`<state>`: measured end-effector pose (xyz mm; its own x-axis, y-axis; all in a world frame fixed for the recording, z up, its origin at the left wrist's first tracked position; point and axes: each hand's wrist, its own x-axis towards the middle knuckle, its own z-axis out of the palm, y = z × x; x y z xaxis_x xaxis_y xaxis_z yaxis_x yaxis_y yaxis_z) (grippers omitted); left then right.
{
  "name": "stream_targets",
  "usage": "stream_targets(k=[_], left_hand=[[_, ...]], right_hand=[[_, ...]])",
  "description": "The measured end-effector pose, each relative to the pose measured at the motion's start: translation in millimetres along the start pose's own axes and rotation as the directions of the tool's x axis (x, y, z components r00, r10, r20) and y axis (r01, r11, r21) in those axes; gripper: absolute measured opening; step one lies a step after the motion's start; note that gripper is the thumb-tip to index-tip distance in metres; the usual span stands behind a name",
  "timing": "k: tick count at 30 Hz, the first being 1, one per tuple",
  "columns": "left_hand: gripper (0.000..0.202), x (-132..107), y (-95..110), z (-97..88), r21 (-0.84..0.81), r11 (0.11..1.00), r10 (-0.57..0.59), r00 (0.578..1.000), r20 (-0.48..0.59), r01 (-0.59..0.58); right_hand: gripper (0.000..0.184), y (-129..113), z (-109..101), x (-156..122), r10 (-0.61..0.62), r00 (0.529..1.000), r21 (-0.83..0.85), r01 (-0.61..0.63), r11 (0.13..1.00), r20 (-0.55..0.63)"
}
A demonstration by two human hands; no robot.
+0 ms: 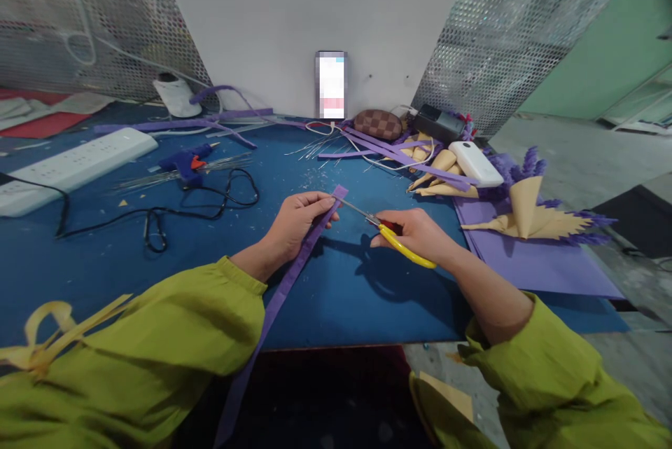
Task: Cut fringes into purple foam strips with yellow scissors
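My left hand (297, 221) pinches a long purple paper strip (298, 268) near its top end. From there the strip hangs down past the table edge. My right hand (420, 235) is closed round the handles of yellow-handled scissors (407, 247). Their metal blades point left and touch the strip close to my left fingertips. Whether the blades are apart or together there, I cannot tell. Tiny pale scraps are scattered on the blue tabletop (336, 309) beyond my hands.
A blue glue gun (183, 165) with a black cord lies left, near a white power strip (78, 167). Against the back panel stands a phone (331, 85). Purple strips, a checked pouch (378, 124), a white power bank (475, 163) and paper-wrapped purple flowers (530, 211) lie right.
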<state>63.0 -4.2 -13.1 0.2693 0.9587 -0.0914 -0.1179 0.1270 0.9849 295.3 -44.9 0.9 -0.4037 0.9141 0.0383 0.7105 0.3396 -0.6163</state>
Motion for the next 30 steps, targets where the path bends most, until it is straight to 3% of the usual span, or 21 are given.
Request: stream_targets(k=[5,17,26,30], left_hand=[[0.020,1,-1,-0.7,-0.057,0.998,-0.027,0.999,0.019,0.028],[0.021,-1,-2,-0.7,0.026,0.999,0.042,0.999,0.028,-0.043],[0.016,2,1,-0.8,-0.199,0.966,-0.146,0.982,0.123,0.168],[0.019,1,1,-0.9,-0.218,0.957,-0.165,0.978,0.130,0.190]], right_hand=[[0.039,3,2,0,0.011,1.000,0.054,-0.012,0.998,0.023],[0.038,2,5,2,-0.013,1.000,0.055,0.012,0.998,0.014],[0.038,9,5,1,0.017,0.998,0.154,-0.025,0.988,0.056],[0.040,13,7,2,0.028,0.997,0.187,-0.039,0.982,0.065]])
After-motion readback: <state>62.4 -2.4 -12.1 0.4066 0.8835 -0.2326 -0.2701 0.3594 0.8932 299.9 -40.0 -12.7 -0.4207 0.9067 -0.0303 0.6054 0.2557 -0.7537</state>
